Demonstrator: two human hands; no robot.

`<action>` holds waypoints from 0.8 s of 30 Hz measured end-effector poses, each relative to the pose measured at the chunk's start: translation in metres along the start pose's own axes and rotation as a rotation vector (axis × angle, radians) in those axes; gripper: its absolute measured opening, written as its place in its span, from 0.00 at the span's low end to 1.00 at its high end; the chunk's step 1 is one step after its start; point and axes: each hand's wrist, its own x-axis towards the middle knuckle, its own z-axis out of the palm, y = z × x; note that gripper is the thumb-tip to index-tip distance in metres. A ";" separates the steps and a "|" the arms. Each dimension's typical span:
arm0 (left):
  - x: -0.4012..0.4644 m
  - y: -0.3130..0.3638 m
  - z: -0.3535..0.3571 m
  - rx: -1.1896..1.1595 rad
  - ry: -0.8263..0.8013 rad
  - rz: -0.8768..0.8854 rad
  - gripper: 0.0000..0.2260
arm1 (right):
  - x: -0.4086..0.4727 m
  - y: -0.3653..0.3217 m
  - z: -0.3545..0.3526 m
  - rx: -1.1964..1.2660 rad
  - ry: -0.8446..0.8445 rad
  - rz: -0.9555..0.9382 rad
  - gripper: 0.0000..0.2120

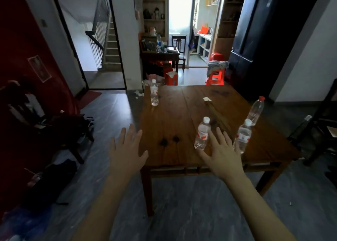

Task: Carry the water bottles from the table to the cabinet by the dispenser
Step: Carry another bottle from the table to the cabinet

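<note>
The left hand (127,149) hovers flat with fingers spread, holding nothing, beside the brown wooden surface (175,116); well beyond it stands a clear white-capped plastic bottle (154,92). The right hand (221,152), fingers likewise apart, reaches between two more white-capped bottles (202,133) (243,136), with a red-capped clear bottle (256,111) just past them.

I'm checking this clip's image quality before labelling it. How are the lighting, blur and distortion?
Head view: the doorway is blown out white, while the left side of the room sinks into dark; wide-angle bending tilts the fridge and the red-capped bottle; the whole frame is slightly soft, though both hands, left and right, and the table read clearly.
</note>
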 end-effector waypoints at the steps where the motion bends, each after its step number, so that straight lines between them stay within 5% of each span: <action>1: 0.013 -0.002 0.000 0.005 -0.003 -0.024 0.35 | 0.020 -0.005 0.004 0.010 -0.001 -0.023 0.37; 15: 0.142 -0.086 0.025 0.031 -0.055 -0.206 0.34 | 0.213 -0.121 0.074 0.046 -0.157 -0.202 0.38; 24: 0.259 -0.198 0.057 0.028 -0.144 -0.105 0.33 | 0.303 -0.230 0.139 0.058 -0.192 -0.067 0.37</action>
